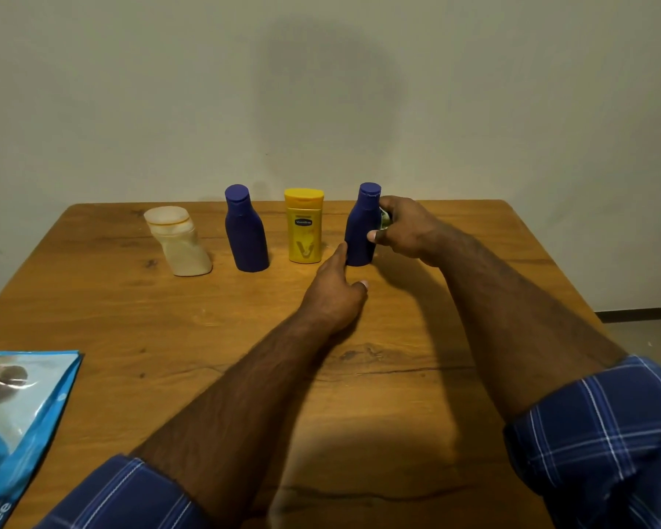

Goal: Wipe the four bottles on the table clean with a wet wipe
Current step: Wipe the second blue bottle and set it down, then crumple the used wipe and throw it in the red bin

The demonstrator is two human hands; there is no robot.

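While my right hand [405,231] grips the rightmost blue bottle [361,227], my left hand [334,290], loosely curled, touches its base, holding nothing.

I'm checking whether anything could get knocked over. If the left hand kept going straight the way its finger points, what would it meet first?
The left hand would most likely meet the right-hand blue bottle first: its forefinger already reaches the bottle's lower side, seemingly touching. The right hand grips that bottle from the other side.

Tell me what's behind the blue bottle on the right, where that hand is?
The right hand grips the right blue bottle, its fingers curled behind. A scrap of pale greenish material, perhaps the wipe, peeks out. The rest is hidden.
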